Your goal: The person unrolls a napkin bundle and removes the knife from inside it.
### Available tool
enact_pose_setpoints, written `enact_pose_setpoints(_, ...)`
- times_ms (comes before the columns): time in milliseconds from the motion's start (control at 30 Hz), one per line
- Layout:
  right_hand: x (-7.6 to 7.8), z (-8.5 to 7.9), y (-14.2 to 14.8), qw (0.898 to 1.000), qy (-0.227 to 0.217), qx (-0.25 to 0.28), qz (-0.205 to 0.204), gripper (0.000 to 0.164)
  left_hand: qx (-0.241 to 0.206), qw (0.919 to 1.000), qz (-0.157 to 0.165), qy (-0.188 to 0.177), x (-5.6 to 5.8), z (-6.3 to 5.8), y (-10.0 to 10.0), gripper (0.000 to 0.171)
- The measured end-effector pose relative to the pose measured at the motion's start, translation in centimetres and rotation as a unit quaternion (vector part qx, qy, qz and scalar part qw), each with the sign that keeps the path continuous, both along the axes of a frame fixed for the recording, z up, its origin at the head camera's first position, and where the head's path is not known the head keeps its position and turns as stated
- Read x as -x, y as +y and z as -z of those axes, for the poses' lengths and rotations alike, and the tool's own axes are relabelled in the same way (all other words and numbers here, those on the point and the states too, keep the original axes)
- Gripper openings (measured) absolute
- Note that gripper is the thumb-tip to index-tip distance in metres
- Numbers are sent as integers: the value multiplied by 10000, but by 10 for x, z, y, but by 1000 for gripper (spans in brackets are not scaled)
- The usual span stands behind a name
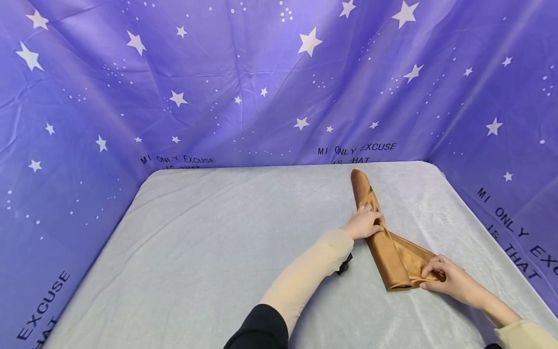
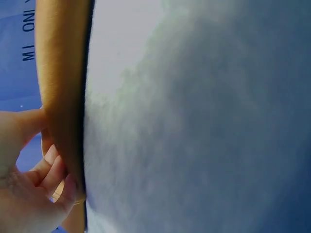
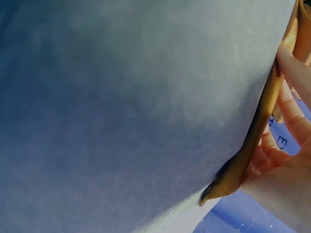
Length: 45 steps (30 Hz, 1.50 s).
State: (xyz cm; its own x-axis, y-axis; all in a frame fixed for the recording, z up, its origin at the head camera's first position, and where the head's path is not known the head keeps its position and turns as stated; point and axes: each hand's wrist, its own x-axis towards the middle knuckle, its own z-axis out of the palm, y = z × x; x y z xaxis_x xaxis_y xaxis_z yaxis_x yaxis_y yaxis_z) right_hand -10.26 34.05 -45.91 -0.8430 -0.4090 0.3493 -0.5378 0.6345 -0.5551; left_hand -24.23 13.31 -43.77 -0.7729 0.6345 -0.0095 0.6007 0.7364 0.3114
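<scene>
A shiny golden-brown satin cloth (image 1: 385, 259) lies on the grey-covered table as a long roll, its loose triangular flap spread to the right. My left hand (image 1: 365, 222) grips the roll near its middle, the fingers curled over its right side. In the left wrist view, the thumb and fingers of that hand (image 2: 34, 179) hold the cloth (image 2: 63, 73) from its side. At the flap's near right corner, my right hand (image 1: 449, 280) pinches the fabric between thumb and fingers. The right wrist view shows this hand (image 3: 282, 160) on the folded cloth edge (image 3: 265, 109).
Light grey plush fabric covers the table (image 1: 196, 252). Purple curtains (image 1: 244, 77) with white stars and black lettering hang behind it and along both sides. A small black object (image 1: 344, 265) shows beneath the left forearm, its kind unclear.
</scene>
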Motion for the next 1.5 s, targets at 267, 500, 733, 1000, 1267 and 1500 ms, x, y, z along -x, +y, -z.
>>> enact_pose_setpoints(267, 1, 1, 1, 10000, -57, -15, 19, 34, -763, 9958, 509, -74, 6, -2, -24, 9)
enact_pose_setpoints(500, 1, 2, 3, 10000, -62, -34, -17, 34, -1038, 9924, 610, -265, 7, -5, -44, 9)
enact_pose_setpoints(733, 2, 1, 3, 9998, -193, -9, -34, 33, -1152, 9908, 709, -87, 5, -5, -62, 7)
enact_pose_setpoints(1000, 2, 1, 2, 9996, -267, 24, -44, 33, -988, 9933, 597, -25, 3, -2, -75, 8)
enact_pose_setpoints(1267, 2, 2, 3, 9998, -217, 7, -42, 33, -850, 9951, 483, -123, 0, 3, -87, 6)
enact_pose_setpoints(1500, 2, 1, 1, 9996, -282, 24, -17, 33, -795, 9963, 275, -168, -1, 9, -93, 6)
